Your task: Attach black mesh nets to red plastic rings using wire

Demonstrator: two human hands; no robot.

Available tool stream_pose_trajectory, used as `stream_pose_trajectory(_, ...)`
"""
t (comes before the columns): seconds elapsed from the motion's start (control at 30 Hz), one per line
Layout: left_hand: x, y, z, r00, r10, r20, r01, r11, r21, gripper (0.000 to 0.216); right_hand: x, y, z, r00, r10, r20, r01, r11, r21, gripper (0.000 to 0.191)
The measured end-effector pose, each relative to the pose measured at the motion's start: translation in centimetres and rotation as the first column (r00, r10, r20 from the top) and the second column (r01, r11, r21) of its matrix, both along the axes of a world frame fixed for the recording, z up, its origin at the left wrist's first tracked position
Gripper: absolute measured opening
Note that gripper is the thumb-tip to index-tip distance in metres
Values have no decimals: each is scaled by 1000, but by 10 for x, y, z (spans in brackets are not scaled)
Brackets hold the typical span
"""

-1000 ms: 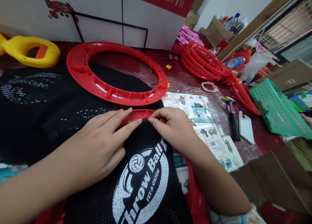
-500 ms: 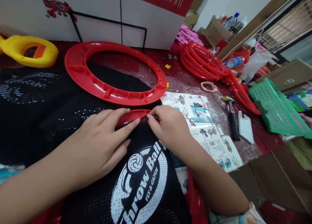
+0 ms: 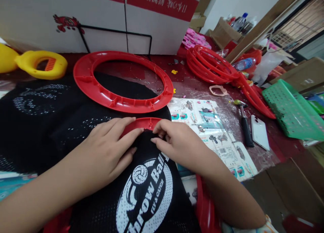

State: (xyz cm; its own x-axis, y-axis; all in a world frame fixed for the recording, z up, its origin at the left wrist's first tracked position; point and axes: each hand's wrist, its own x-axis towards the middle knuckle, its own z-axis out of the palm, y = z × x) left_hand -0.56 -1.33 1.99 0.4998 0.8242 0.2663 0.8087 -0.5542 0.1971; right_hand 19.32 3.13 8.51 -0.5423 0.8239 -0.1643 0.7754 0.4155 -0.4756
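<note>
Black mesh fabric [image 3: 101, 206], printed in white with "Throw Ball", lies in front of me over a red plastic ring [image 3: 149, 122], of which only the far rim shows. My left hand [image 3: 111, 148] holds the fabric against this rim, its fingers stretched over the edge. At the rim's right side is my right hand [image 3: 174, 138], its fingers curled in and the thumb close to the index finger. Whatever is between those fingertips is hidden. Just beyond both hands, a larger red ring [image 3: 121, 103] lies on more black fabric [image 3: 63, 108].
Yellow plastic handles [image 3: 42, 65] lie at the left by a white box [image 3: 106, 17]. To the right are printed cards [image 3: 217, 138], a hammer [image 3: 245, 128], a white phone [image 3: 260, 133], stacked red rings [image 3: 210, 66] and a green basket [image 3: 296, 114].
The thumb of my right hand has come away from the rim edge and sits slightly nearer me. My left hand stays on the fabric. The view has shifted a little.
</note>
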Motion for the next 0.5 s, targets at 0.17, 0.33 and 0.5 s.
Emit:
stream_pose_trajectory(0.17, -3, -3, -1, 995, -96, 20, 96, 995, -9, 47, 14, 9, 4, 994, -9, -105, 5, 999, -36, 10)
stream_pose_trajectory(0.33, -4, -4, -1, 996, -86, -5, 86, 996, -37, 49, 18, 21, -5, 972, -70, -224, 62, 997, -42, 12)
stream_pose_trajectory(0.5, -2, -5, -2, 997, -77, -11, 76, 995, -63, 49, 15, 24, -10, 975, -60, -216, 58, 998, -15, 15)
